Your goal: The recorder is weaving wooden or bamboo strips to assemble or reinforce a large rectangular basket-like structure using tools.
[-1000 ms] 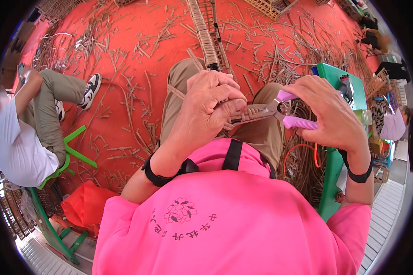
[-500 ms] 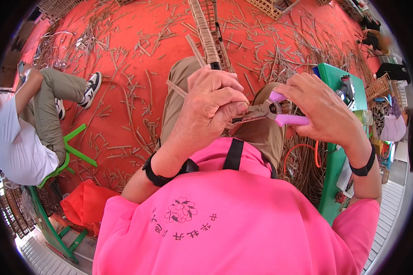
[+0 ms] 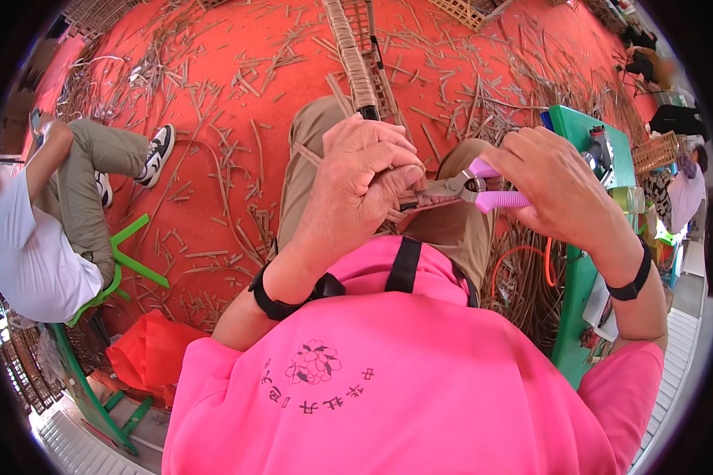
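Note:
My left hand (image 3: 364,178) is closed around the near end of a frame bar wrapped in brown woven strip (image 3: 352,67), held over my lap. My right hand (image 3: 558,186) grips the purple handles of a pair of pruning shears (image 3: 499,200). The metal jaws of the shears point left and reach the bar's end beside my left fingertips. Whether the blades touch a strip there is hard to make out. A flat brown strip (image 3: 305,154) sticks out to the left of my left hand.
Cut strip pieces lie scattered over the red floor (image 3: 206,158). On the right stands a green table (image 3: 570,317) with tools and a jar (image 3: 630,199); long brown strips (image 3: 523,277) hang beside it. At left a person (image 3: 47,245) sits on a green stool (image 3: 127,253).
The shears' handles have come slightly closer together. My right elbow has shifted a little outward, and my left hand keeps its hold on the bar.

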`<state>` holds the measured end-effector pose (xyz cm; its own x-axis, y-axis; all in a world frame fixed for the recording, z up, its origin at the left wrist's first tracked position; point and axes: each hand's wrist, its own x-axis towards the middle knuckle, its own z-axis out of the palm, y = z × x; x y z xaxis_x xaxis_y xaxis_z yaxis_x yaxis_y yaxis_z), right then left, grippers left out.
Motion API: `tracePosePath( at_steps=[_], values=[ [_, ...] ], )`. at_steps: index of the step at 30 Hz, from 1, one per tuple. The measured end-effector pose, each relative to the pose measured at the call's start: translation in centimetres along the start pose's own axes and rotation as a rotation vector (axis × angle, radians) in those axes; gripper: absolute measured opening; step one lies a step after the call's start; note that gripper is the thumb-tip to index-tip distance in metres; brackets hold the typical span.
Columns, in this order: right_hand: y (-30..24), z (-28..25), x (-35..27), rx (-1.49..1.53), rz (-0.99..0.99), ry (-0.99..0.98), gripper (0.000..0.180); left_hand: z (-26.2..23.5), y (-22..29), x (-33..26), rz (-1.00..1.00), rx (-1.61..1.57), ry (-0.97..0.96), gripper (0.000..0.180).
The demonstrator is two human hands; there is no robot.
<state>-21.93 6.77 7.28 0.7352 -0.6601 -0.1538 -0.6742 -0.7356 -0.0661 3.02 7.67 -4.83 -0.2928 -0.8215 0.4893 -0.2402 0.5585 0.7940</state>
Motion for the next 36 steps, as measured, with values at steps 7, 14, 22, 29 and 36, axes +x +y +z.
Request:
tracePosePath(
  at_steps=[7,14,22,29,36],
  values=[
    [-0.6,0.6,-0.8,0.003,0.054,0.041,0.044,0.2,0.1,0.6,0.015,0.030,-0.016,0.012],
    [0.1,1.6,-1.9,0.067,0.135,0.274,0.056,-1.1,0.8,0.6,-0.169,0.029,0.285,0.005],
    [3.5,12.5,-12.7,0.253,0.976,0.935,0.077,-0.7,0.1,0.8,-0.501,-0.128,0.374,0.023],
    [11.6,22.0,-28.9,0.143,1.740,0.605,0.083,-0.8,0.5,-0.1,-0.410,0.003,0.311,0.036],
    [19.0,28.4,-38.8,0.021,1.878,0.319,0.099,-4.1,4.5,-0.5,-0.599,0.157,-0.194,0.032]
  ],
)
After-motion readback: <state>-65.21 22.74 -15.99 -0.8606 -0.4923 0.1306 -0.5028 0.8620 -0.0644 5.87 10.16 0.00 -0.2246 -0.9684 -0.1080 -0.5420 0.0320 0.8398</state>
